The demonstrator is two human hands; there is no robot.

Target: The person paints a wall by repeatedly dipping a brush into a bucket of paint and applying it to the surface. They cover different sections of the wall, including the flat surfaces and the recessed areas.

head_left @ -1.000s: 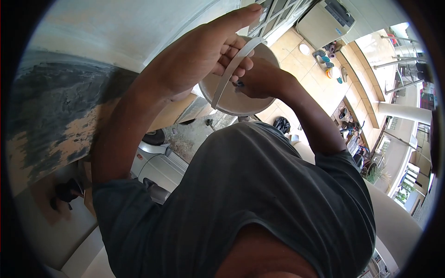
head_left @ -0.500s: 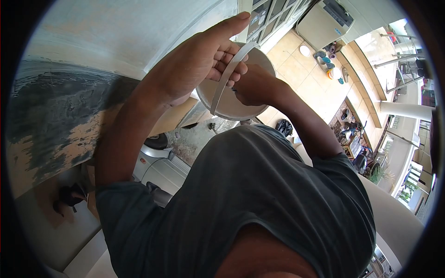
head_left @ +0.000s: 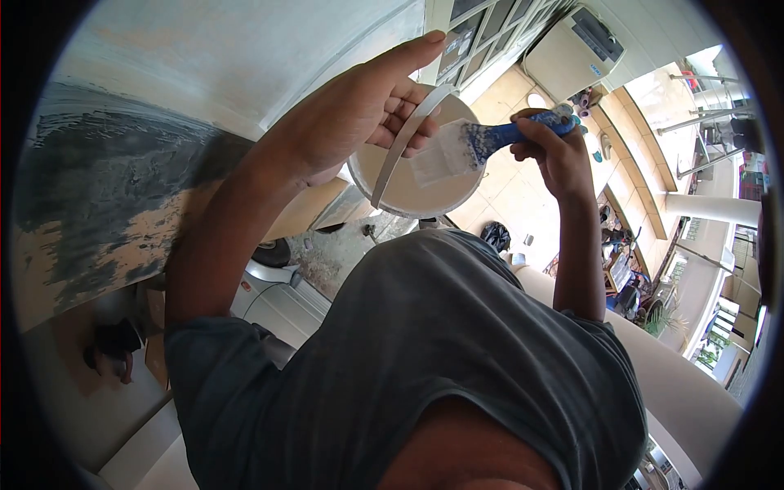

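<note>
The white handle (head_left: pixel 390 166) of a bucket (head_left: pixel 467 189) hangs over the curled fingers of my left hand (head_left: pixel 347 110), whose thumb sticks out upward. Inside the bucket is a pale, cream-coloured content. My right hand (head_left: pixel 563 159) grips a paintbrush (head_left: pixel 500 139) by its paint-spattered blue handle. The brush's wide bristles are coated white and lie over the bucket's opening, just beside my left fingertips.
To the left is a wall with a dark grey, patchy surface (head_left: pixel 122 180) below a pale area. A black plastic bag (head_left: pixel 495 236) lies on the tiles. A white appliance (head_left: pixel 563 53) and sandals (head_left: pixel 606 145) are farther off. Part of another person (head_left: pixel 118 336) shows at lower left.
My right hand has drawn up out of the bucket and moved right, bringing the paintbrush into sight. My left hand keeps hold of the bucket's handle, nearly unmoved.
</note>
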